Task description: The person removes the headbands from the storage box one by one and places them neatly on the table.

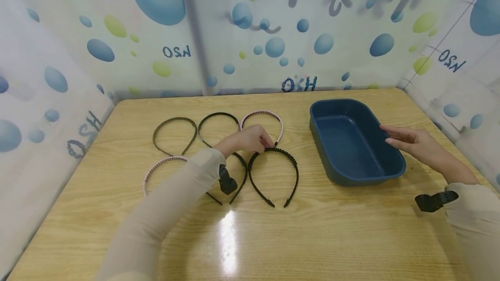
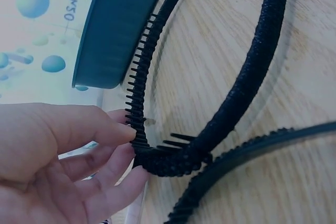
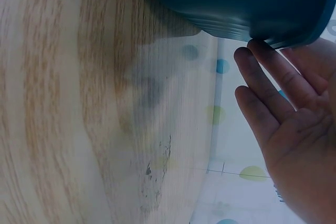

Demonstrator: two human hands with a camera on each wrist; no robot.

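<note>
My left hand (image 1: 251, 138) pinches the top of a black headband (image 1: 294, 166) with its thumb and fingers. In the left wrist view, this headband (image 2: 139, 85) shows a row of comb teeth along its inner side, and the thumb rests against those teeth. My right hand (image 1: 419, 144) is at the right side of a dark blue plastic basin (image 1: 355, 181), its fingers touching the rim. From the right wrist camera, the fingers (image 3: 262, 111) look nearly straight, with a fingertip at the basin's outer wall (image 3: 236, 3).
More headbands lie left of the basin: a brown one (image 1: 175, 119), a black one (image 1: 220, 113), a pink one (image 1: 262, 112) with dark teeth, another pink one (image 1: 156, 166) partly under my left sleeve, and another black one (image 1: 244, 166). A patterned curtain (image 1: 250, 34) stands behind the wooden table (image 1: 312, 237).
</note>
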